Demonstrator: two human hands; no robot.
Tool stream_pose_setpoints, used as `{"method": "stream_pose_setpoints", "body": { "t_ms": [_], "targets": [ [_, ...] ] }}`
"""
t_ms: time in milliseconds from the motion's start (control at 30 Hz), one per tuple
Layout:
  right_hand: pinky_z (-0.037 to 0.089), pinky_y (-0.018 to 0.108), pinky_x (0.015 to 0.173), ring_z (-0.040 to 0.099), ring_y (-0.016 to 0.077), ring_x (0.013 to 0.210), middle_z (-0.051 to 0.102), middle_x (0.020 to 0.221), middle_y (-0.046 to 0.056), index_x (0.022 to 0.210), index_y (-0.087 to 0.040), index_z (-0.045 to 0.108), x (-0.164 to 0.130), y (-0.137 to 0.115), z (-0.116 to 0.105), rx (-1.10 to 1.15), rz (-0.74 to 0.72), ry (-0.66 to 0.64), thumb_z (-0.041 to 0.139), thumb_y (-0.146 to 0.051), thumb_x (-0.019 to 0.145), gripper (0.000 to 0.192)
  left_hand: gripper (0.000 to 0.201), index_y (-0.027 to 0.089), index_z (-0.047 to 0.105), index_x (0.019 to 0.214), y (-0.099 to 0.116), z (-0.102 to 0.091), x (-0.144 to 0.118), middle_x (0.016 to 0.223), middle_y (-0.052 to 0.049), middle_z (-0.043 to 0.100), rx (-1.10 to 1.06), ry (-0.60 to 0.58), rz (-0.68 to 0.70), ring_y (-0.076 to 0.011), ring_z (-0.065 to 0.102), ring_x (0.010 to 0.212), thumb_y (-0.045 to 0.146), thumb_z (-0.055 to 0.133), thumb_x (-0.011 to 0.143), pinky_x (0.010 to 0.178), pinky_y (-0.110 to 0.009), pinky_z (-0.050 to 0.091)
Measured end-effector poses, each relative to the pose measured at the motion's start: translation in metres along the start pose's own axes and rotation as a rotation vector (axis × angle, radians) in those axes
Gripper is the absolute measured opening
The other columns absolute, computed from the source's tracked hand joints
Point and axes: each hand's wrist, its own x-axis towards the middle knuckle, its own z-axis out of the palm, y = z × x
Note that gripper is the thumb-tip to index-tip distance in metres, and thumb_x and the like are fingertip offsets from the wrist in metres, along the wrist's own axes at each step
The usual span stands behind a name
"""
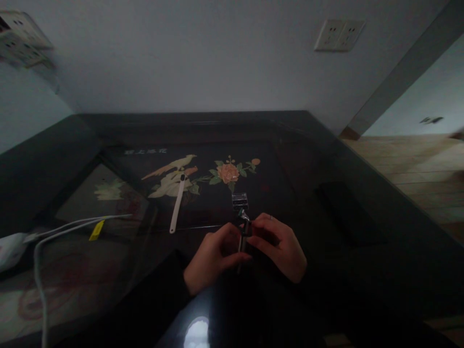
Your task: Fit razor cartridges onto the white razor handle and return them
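Far left edge: white charger block (pixel 10 249) on the dark glossy table (pixel 380 251), two white cables (pixel 65 228) running right from it, one dropping off toward the near edge. Small yellow tag (pixel 96 230) beside the cable ends. Further right: slim white strip-shaped tool (pixel 178 205) lying flat on the tabletop, dark tip pointing away, resting across the painted bird motif (pixel 170 174). Just right of it, painted rose (pixel 228 172) under the glass, untouched.

Centre, near edge: left hand (pixel 213 256), dark sleeve at the wrist, fingers curled, thumb and forefinger closed on the lower part of the razor (pixel 243 224) handle. Razor held roughly upright, slightly tilted, cartridge head uppermost and pointing away, raised just above the table surface, over the lower border of the painted panel. Handle mostly hidden between the two hands; only the head and neck plainly visible.

Immediately right: right hand (pixel 279 246), fingers bent inward, fingertips pinched on the handle from the opposite side, close against the left thumb. Both hands gripping the same razor.

Further right: flat dark rectangular object (pixel 350 212) on the table, well apart from the hands; nature not discernible in the low light. On the wall above, double white socket plate (pixel 339 35).
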Motion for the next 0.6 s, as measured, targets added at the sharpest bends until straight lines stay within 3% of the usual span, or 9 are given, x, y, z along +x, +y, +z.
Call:
{"method": "stream_pose_setpoints", "body": {
  "t_ms": [167, 300, 500, 600],
  "targets": [
    [0.046, 0.024, 0.057, 0.054, 0.0130, 0.067, 0.058, 0.082, 0.002, 0.086, -0.019, 0.068, -0.006, -0.005, 0.005, -0.007, -0.006, -0.023, 0.072, -0.033, 0.078, 0.016, 0.033, 0.019, 0.063, 0.093, -0.002, 0.001, -0.002, 0.074, 0.002, 0.066, 0.055, -0.058, 0.078, -0.0143, 0.058, 0.065, 0.036, 0.078, 0.070, 0.059, -0.023, 0.044],
    [0.047, 0.025, 0.059, 0.054, 0.0123, 0.066, 0.061, 0.089, 0.004, 0.086, -0.019, 0.067, -0.005, -0.006, 0.004, -0.012, -0.022, -0.014, 0.072, -0.030, 0.078, 0.015, 0.035, 0.019, 0.063, 0.095, -0.001, 0.000, -0.001, 0.078, 0.000, 0.067, 0.052, -0.075, 0.061, -0.0169, 0.061, 0.070, 0.039, 0.077, 0.070, 0.063, -0.025, 0.047],
    [0.051, 0.031, 0.078, 0.065, 0.0168, 0.085, 0.070, 0.091, 0.004, 0.095, -0.021, 0.062, -0.001, -0.009, -0.005, 0.108, 0.025, -0.011, 0.058, -0.027, 0.089, 0.010, 0.034, 0.016, 0.057, 0.096, 0.004, -0.002, 0.003, 0.071, -0.001, 0.061, -0.174, 0.007, 0.018, -0.0139, 0.058, 0.061, 0.049, 0.052, 0.089, 0.058, -0.026, 0.048],
    [0.052, 0.029, 0.077, 0.067, 0.0160, 0.082, 0.070, 0.086, 0.003, 0.097, -0.020, 0.058, -0.001, -0.010, -0.007, 0.171, 0.002, 0.039, 0.052, -0.028, 0.093, 0.011, 0.032, 0.016, 0.057, 0.093, 0.007, -0.002, 0.004, 0.078, -0.002, 0.060, -0.296, 0.080, 0.032, -0.0128, 0.057, 0.065, 0.047, 0.052, 0.090, 0.057, -0.025, 0.049]
  ]
}}
